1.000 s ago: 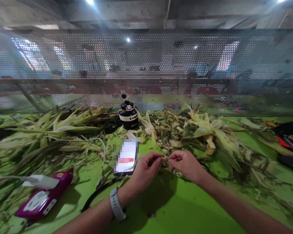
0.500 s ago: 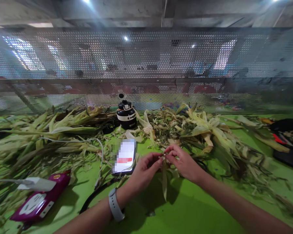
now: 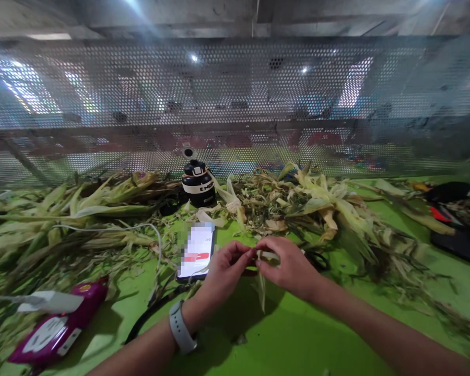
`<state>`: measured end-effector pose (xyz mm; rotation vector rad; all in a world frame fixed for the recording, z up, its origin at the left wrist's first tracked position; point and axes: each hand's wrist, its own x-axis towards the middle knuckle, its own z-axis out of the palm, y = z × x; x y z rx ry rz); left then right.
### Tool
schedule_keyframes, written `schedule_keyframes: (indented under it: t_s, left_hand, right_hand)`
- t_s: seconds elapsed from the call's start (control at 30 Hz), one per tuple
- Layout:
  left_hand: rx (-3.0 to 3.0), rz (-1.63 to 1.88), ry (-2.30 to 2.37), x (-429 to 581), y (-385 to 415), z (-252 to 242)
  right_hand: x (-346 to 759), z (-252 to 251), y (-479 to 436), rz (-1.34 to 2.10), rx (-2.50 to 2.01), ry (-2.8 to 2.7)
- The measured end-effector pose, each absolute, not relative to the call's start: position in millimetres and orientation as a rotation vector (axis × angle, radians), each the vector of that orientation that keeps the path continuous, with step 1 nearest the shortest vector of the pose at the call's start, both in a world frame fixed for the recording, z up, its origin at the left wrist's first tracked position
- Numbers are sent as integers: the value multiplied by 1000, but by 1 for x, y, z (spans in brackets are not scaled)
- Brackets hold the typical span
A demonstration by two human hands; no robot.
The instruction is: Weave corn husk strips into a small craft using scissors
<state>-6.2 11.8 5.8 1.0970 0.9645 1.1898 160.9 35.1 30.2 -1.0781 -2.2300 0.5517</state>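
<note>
Head view: a narrow, pale husk strip (image 3: 262, 292) is held up at the fingertips, its free end hung down over the middle of the bench (image 3: 297, 339), on the near side of the litter. One second ago, no such length was seen hanging; half a second ago it was already let down, and its visible part now looks a little shorter. By the right hand (image 3: 288, 266), the strip is pinched near its upper end, thumb and forefinger curved round a small gap. Thumb and forefinger of the left hand (image 3: 224, 269) are pressed together at the same spot; whether the strip is also caught between them cannot be told. The two sets of fingertips are now brought almost into contact, closer than in the earlier frames.

On the left wrist a pale-banded watch (image 3: 182, 329) is worn. Just beside the left hand a phone (image 3: 196, 256) is laid, its screen lit and partly pixelated. Toward the bench's left edge a purple block (image 3: 68, 324) is set, with a white charger (image 3: 60, 303) plugged in.

Farther back, a black bottle (image 3: 199, 194) is stood upright, lid raised, near the far edge. It is flanked by a left husk heap (image 3: 113, 203) and a right husk heap (image 3: 332, 201). Along the far edge a perforated screen (image 3: 235, 99) is stretched. All the bench things are framed slightly further left than before.
</note>
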Motion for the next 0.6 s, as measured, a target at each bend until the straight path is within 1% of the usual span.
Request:
schedule_keyframes:
  t_s: [0.13, 0.33, 0.47, 0.6]
  left_hand:
    - [1138, 1174, 1044, -7, 12, 6]
    - [1177, 1126, 1101, -12, 15, 16]
    - [1180, 1164, 1142, -24, 22, 27]
    - [1161, 1254, 1150, -40, 35, 28]
  right_hand:
    - [160, 29, 33, 414, -1057, -2184]
    - [162, 31, 36, 433, -1065, -2163]
    - [168, 35, 42, 454, -1099, -2132]
    - [175, 41, 49, 454, -1106, -2128]
